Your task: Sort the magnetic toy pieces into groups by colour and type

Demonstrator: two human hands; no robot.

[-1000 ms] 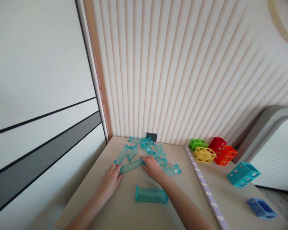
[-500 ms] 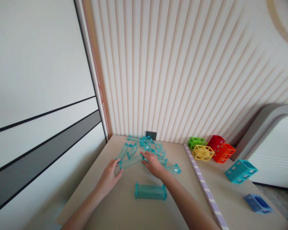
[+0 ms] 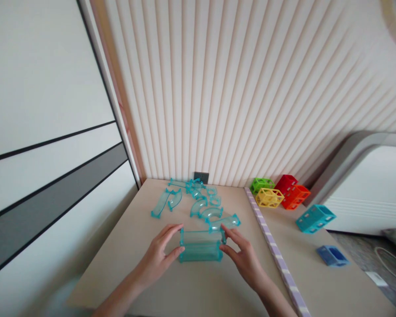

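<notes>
A translucent teal straight track piece [image 3: 198, 236], shaped like a trough, is gripped at its two ends between my hands. My left hand [image 3: 161, 250] pinches the left end, fingers on the far corner and thumb on the near one. On the right end, my right hand [image 3: 242, 250] closes in the same way. Right against its near side is a darker teal straight piece [image 3: 200, 253], lying on the table; whether the two touch or overlap, I cannot tell. Just beyond the right hand is a wavy teal track piece [image 3: 225, 223].
Curved teal pieces [image 3: 211, 213] and a long teal channel [image 3: 160, 203] lie further back on the table [image 3: 132, 246]. Across a purple-and-white striped edge strip [image 3: 272, 246] stand green, yellow [image 3: 269, 198], red, orange, teal [image 3: 316, 219] and blue [image 3: 332, 256] lattice blocks. A black wall socket [image 3: 201, 177] is behind.
Both hands have brought the straight track piece nearer from among the other pieces, turning it level beside the darker one. The right hand has shifted to its right end. The view has shifted slightly.
</notes>
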